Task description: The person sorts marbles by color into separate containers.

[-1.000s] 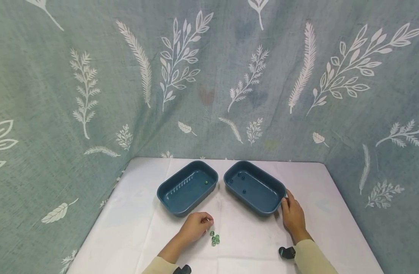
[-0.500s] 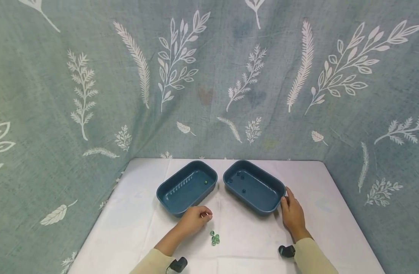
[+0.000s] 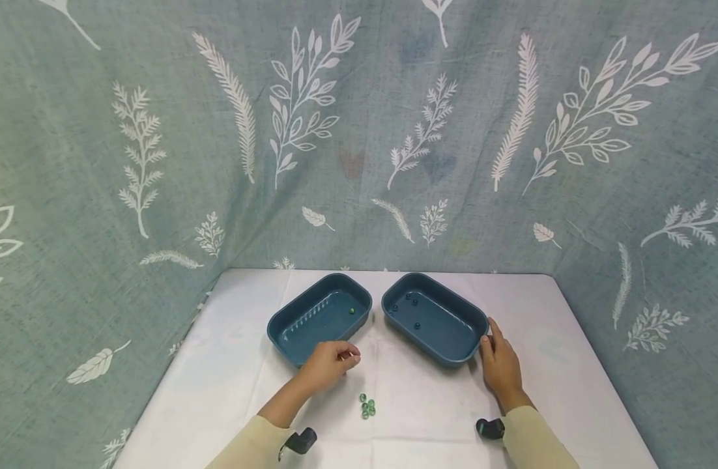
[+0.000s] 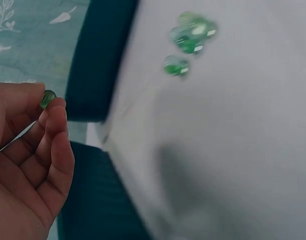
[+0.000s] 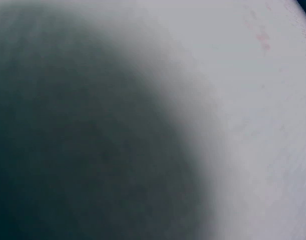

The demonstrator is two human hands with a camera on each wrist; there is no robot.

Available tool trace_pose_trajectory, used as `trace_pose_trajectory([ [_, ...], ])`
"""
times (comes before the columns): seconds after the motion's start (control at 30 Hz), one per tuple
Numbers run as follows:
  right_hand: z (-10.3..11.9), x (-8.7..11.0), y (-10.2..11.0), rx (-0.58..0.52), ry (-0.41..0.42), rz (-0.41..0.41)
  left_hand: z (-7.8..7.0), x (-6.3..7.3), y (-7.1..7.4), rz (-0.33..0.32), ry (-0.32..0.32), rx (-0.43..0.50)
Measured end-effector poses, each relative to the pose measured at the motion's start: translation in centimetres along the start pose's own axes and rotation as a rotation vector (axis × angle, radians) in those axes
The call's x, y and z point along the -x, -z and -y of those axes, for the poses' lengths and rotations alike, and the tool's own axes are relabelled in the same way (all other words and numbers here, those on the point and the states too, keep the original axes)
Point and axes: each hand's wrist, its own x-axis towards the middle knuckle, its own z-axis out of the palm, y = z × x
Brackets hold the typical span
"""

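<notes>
My left hand [image 3: 326,365] is raised at the near side of the left blue tray [image 3: 275,331], pinching a green glass marble [image 4: 48,99] between thumb and fingertips, as the left wrist view shows. One green marble [image 3: 352,311] lies inside that tray. Several more green marbles [image 3: 367,408] sit in a small cluster on the white cloth, nearer to me. My right hand [image 3: 502,368] rests on the table with fairly straight fingers touching the outer near-right corner of the right blue tray [image 3: 453,303]. The right wrist view is mostly a dark blur.
Several dark blue marbles [image 3: 415,302] lie inside the right tray. The two trays stand angled, with a narrow gap between their far ends. A white cloth [image 3: 429,417] covers the table, and a leaf-patterned grey-green curtain [image 3: 359,130] stands behind and at both sides.
My left hand has risen away from the green marble cluster, forward and slightly left to the left tray's near edge. The right hand has stayed at the right tray's corner.
</notes>
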Motion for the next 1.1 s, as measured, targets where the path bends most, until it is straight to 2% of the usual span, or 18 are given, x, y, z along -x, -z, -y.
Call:
trace_pose_trajectory([
  [0.1, -0.1, 0.0, 0.1, -0.002, 0.002, 0.000, -0.2, -0.7, 1.0, -0.004, 0.005, 0.008],
  [0.3, 0.0, -0.1, 0.2, 0.008, 0.016, 0.014, 0.1, -2.0, 2.9, -0.062, 0.009, 0.000],
  [0.5, -0.1, -0.1, 0.2, 0.023, 0.028, 0.007, 1.3, -3.6, 4.2, -0.084, 0.042, 0.092],
  [0.67, -0.2, 0.0, 0.1, 0.034, 0.051, 0.007, 2.2, -4.3, 4.8, -0.086, 0.096, 0.159],
  [0.8, -0.1, 0.0, 0.2, 0.036, 0.064, 0.010, 2.5, -4.9, 5.0, -0.075, 0.085, 0.159],
  [0.9, 0.0, -0.1, 0.3, 0.048, 0.045, 0.039, 2.5, -5.5, 5.2, -0.076, 0.073, 0.153],
  [1.0, 0.1, -0.1, 0.3, 0.060, 0.036, 0.058, 2.5, -5.8, 5.4, -0.071, 0.091, 0.161],
  [1.1, -0.1, -0.1, 0.0, 0.061, 0.070, 0.035, 2.6, -5.9, 5.5, -0.067, 0.112, 0.176],
])
